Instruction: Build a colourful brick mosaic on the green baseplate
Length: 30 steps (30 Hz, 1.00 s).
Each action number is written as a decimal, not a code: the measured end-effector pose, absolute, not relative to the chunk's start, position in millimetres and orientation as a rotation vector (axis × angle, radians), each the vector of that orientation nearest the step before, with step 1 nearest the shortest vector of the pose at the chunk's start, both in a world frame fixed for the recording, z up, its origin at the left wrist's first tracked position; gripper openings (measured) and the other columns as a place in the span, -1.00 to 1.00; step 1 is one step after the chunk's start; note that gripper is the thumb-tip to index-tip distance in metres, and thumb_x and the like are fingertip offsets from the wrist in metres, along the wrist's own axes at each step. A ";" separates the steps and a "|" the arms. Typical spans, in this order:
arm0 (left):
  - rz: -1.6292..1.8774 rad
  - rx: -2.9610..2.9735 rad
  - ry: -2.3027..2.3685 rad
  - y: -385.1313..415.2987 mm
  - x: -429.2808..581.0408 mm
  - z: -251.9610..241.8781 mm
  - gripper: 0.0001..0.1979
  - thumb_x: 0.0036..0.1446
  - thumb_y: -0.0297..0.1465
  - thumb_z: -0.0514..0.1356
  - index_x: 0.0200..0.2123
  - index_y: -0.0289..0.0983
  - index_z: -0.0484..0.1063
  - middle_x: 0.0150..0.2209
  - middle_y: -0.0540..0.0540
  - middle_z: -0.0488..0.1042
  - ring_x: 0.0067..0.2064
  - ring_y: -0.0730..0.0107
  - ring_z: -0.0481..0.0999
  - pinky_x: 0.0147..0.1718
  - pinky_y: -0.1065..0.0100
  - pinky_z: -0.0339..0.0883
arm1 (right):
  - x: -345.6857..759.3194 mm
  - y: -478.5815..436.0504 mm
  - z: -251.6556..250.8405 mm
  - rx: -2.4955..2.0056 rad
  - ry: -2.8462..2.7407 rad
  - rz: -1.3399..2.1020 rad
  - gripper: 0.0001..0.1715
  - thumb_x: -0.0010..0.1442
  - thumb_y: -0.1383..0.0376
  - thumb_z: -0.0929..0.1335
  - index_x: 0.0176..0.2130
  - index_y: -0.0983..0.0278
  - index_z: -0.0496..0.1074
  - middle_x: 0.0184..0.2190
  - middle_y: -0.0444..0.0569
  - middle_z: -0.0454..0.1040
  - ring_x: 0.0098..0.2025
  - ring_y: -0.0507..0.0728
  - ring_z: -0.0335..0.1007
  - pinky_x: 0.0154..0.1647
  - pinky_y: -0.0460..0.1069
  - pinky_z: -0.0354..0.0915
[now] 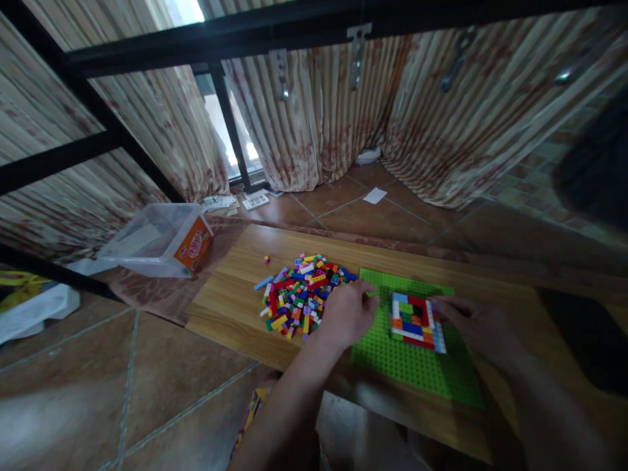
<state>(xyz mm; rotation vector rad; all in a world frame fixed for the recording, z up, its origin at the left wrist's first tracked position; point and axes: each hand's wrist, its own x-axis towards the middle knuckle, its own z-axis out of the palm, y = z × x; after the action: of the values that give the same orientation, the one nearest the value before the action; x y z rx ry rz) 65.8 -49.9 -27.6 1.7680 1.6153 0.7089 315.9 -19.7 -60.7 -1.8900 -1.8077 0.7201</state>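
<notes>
A green studded baseplate (377, 360) lies on the wooden table. On it sits a flat, roughly square build of toy bricks (412, 329) in red, white, blue, orange and green, with a dark gap near its upper right. My right hand (471, 320) reaches in from the right, thumb and fingers together at the build's upper right corner; any brick between them is hidden. Between the loose brick pile (289, 297) and the baseplate, my left hand (350, 311) hovers with curled fingers over the plate's left edge. What it may hold cannot be made out.
A clear plastic box (147, 245) with an orange label stands left of the wooden table (223, 294). One small brick (267, 260) lies apart from the pile. A dark flat object (583, 333) rests at the table's right. Black metal bars (314, 26) cross above, before curtains.
</notes>
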 end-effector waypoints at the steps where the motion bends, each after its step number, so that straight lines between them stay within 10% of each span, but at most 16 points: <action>1: 0.705 1.777 1.618 -50.1 55.8 -25.9 -0.75 0.14 -0.38 0.10 -0.17 -0.28 0.53 -0.39 -0.10 0.55 -0.38 0.34 0.49 -0.35 0.37 0.30 | 316.2 -19.8 -60.8 -1.886 -1.813 0.723 -0.61 0.10 -0.02 0.31 -0.30 0.13 0.61 -0.31 -0.06 0.63 -0.23 0.27 0.56 -0.20 0.13 0.44; 19: 0.352 1.675 2.140 -67.7 -17.0 -22.4 -0.84 -0.10 -0.33 0.30 -0.37 -0.21 0.54 -0.42 -0.08 0.53 -0.31 0.25 0.48 -0.35 0.34 0.23 | 315.6 -19.6 -58.7 -1.808 -1.944 0.699 -0.57 0.16 -0.01 0.26 -0.26 0.14 0.60 -0.26 -0.05 0.63 -0.18 0.28 0.56 -0.14 0.14 0.42; 30: 0.694 1.630 1.679 -60.6 -2.9 -14.6 -0.81 0.10 -0.30 0.15 -0.39 -0.28 0.48 -0.52 0.02 0.42 -0.45 0.44 0.35 -0.45 0.42 0.15 | 302.2 -22.1 -47.4 -1.768 -1.729 0.617 -0.62 0.18 0.05 0.28 -0.22 0.20 0.58 -0.25 0.02 0.61 -0.19 0.25 0.52 -0.14 0.13 0.40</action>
<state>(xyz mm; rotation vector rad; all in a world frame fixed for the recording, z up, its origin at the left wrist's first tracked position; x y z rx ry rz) -2.9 -60.6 -14.6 1.6298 1.6793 0.6938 302.2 -22.1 -47.4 -1.7684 -1.7289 0.6165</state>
